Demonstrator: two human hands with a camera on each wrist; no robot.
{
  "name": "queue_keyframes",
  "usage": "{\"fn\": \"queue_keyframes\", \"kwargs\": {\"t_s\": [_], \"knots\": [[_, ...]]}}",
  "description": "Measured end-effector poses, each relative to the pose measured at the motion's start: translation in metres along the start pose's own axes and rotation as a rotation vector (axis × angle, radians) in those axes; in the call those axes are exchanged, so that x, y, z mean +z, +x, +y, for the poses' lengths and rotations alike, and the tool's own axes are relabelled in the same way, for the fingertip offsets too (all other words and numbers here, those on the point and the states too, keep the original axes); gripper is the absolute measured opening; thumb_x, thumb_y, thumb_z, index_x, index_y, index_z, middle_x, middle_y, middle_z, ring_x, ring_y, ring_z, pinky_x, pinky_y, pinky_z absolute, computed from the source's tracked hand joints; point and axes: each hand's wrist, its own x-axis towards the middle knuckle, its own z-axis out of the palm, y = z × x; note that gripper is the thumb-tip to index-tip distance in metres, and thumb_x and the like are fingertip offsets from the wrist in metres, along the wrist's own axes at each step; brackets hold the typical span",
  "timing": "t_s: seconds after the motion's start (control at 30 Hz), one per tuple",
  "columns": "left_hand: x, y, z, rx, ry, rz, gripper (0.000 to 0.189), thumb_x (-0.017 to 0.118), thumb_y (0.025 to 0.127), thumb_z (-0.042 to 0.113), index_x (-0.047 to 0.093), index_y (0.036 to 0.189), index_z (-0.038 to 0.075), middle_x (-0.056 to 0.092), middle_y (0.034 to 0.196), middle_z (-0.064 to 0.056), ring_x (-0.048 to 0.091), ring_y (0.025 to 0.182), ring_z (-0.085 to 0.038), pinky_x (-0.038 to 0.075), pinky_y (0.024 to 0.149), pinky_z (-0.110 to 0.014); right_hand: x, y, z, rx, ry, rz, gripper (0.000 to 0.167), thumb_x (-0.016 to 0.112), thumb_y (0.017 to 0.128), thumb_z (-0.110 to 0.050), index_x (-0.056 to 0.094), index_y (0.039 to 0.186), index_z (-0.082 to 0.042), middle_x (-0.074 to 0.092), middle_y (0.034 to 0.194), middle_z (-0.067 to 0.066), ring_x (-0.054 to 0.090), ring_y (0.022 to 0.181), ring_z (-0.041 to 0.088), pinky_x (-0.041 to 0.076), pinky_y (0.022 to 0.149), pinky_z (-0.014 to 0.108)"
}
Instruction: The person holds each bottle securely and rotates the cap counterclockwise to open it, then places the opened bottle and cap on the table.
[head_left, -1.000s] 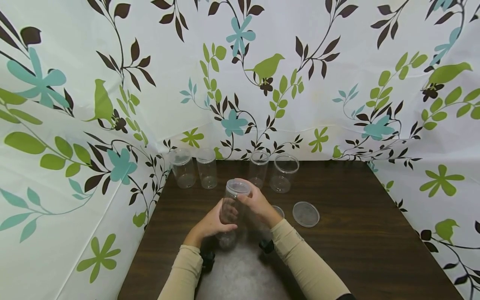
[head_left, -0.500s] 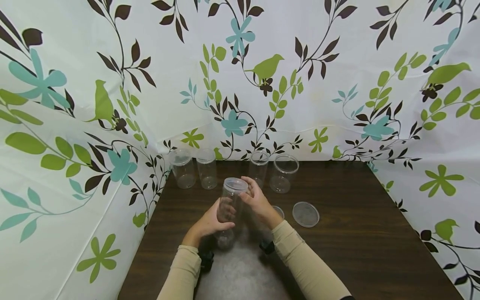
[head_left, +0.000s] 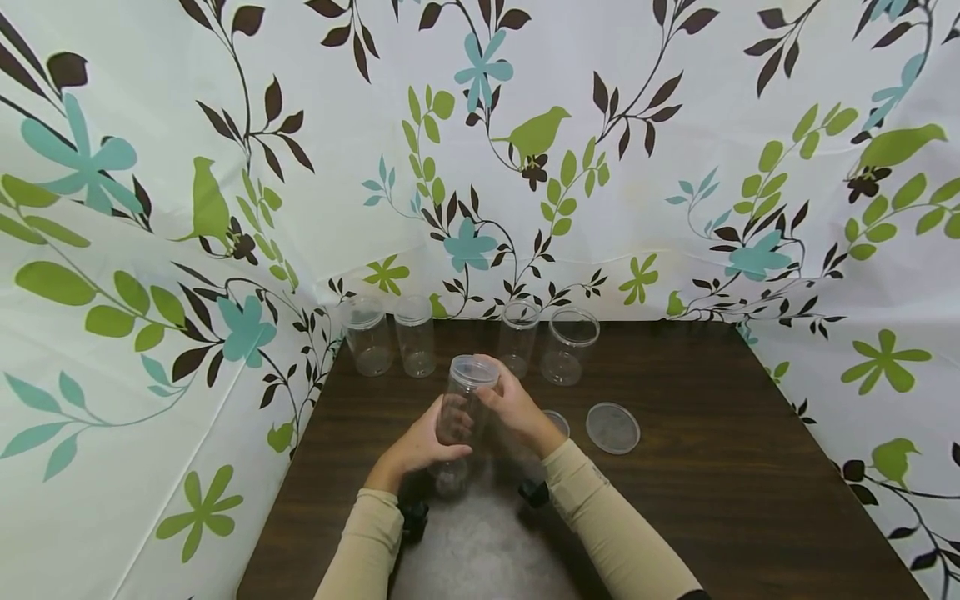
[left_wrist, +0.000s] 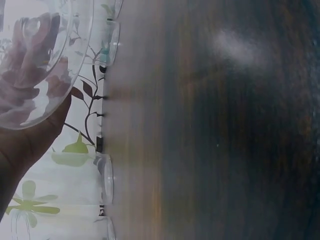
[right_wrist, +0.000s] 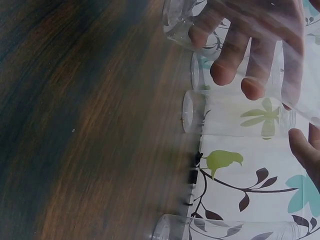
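A tall clear plastic jar (head_left: pixel 452 475) is held above the table, tilted slightly, with a clear screw lid (head_left: pixel 474 371) at its top. My left hand (head_left: pixel 420 443) grips the jar's body from the left, and its fingers (right_wrist: pixel 225 70) show through the clear wall in the right wrist view. At the top, my right hand (head_left: pixel 517 408) grips the lid's right side with thumb and fingers. In the left wrist view the round base of the jar (left_wrist: pixel 75 75) is close to the camera. Whether the lid is seated tightly cannot be seen.
Two lidded clear jars, one wide (head_left: pixel 367 346) and one narrow (head_left: pixel 417 342), stand at the back left. A narrow jar (head_left: pixel 519 329) and a wide open jar (head_left: pixel 566 350) stand at the back right. A flat lid (head_left: pixel 612 428) and a second lid (head_left: pixel 557 422), partly hidden, lie on the dark table (head_left: pixel 712 483).
The jar has shifted slightly left since a second ago. Half a second ago my right fingers were spread away from the lid's edge; now they are closed round it again.
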Motion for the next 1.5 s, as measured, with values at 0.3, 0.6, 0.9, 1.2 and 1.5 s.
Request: {"fn": "queue_keyframes", "kwargs": {"t_s": [0.3, 0.6, 0.9, 1.2, 1.5], "knots": [[-0.0011, -0.0007, 0.0011, 0.003, -0.002, -0.009, 0.074, 0.08, 0.082, -0.001, 0.035, 0.141, -0.004, 0.057, 0.121, -0.03, 0.062, 0.108, -0.043, 0.057, 0.085, -0.033, 0.0002, 0.0016, -0.0007, 0.014, -0.007, 0.0, 0.111, 0.07, 0.082, -0.068, 0.03, 0.15, 0.01, 0.046, 0.142, 0.031, 0.052, 0.121, 0.014, 0.042, 0.102, 0.028], [-0.0025, -0.0018, 0.0012, -0.007, 0.003, -0.004, 0.074, 0.08, 0.082, 0.001, 0.035, 0.14, -0.005, 0.058, 0.121, -0.029, 0.062, 0.109, -0.04, 0.056, 0.086, -0.032, 0.0017, 0.0033, -0.0005, 0.004, -0.015, -0.005, 0.114, 0.067, 0.08, -0.072, 0.031, 0.149, 0.011, 0.047, 0.14, 0.031, 0.053, 0.118, 0.012, 0.045, 0.099, 0.026], [-0.004, -0.0037, 0.0021, -0.004, 0.024, -0.006, 0.074, 0.08, 0.083, 0.003, 0.035, 0.141, -0.005, 0.058, 0.121, -0.027, 0.062, 0.11, -0.037, 0.056, 0.087, -0.032, 0.0029, 0.0036, 0.0001, 0.008, -0.005, -0.001, 0.099, 0.069, 0.088, -0.061, 0.035, 0.148, 0.01, 0.05, 0.14, 0.025, 0.053, 0.12, 0.013, 0.042, 0.102, 0.029], [-0.0011, -0.0047, 0.0043, 0.013, 0.002, -0.043, 0.074, 0.08, 0.082, 0.001, 0.035, 0.141, -0.005, 0.058, 0.12, -0.028, 0.062, 0.108, -0.04, 0.057, 0.085, -0.034, 0.0022, 0.0025, -0.0013, 0.048, 0.205, -0.046, 0.084, 0.066, 0.097, -0.035, 0.025, 0.15, 0.015, 0.057, 0.129, 0.001, 0.057, 0.116, 0.01, 0.044, 0.101, 0.026], [0.0016, -0.0036, 0.0041, 0.007, -0.002, -0.031, 0.073, 0.078, 0.085, 0.002, 0.035, 0.142, -0.006, 0.059, 0.121, -0.029, 0.062, 0.11, -0.043, 0.057, 0.084, -0.033, -0.0034, 0.0009, 0.0014, 0.032, 0.342, -0.083, 0.11, 0.071, 0.092, -0.051, 0.004, 0.158, 0.006, 0.041, 0.141, 0.011, 0.052, 0.124, 0.011, 0.042, 0.105, 0.028]]}}
